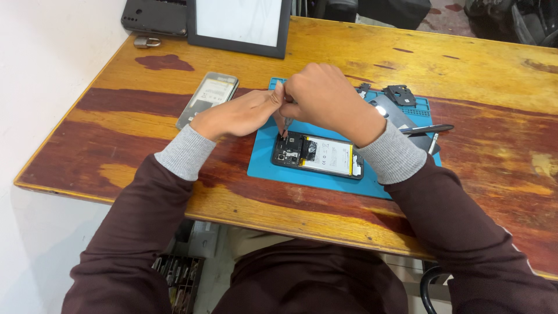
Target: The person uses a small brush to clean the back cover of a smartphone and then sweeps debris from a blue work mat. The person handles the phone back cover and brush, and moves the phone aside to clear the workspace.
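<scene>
An opened smartphone (318, 155) with its back off lies on a blue work mat (263, 164), showing a white battery and dark circuit parts. My right hand (325, 99) is closed around a thin tool (286, 123) whose tip touches the phone's upper left corner near the camera. My left hand (238, 113) reaches in from the left, its fingertips pressed against the right hand and the tool's shaft.
A second phone (207, 97) lies face up left of the mat. Black plastic parts (399, 94), a dark back cover (390, 114) and a pen-like tool (428, 129) rest at the mat's right. A framed panel (240, 24), a dark device (153, 15) and a padlock (146, 42) sit at the back.
</scene>
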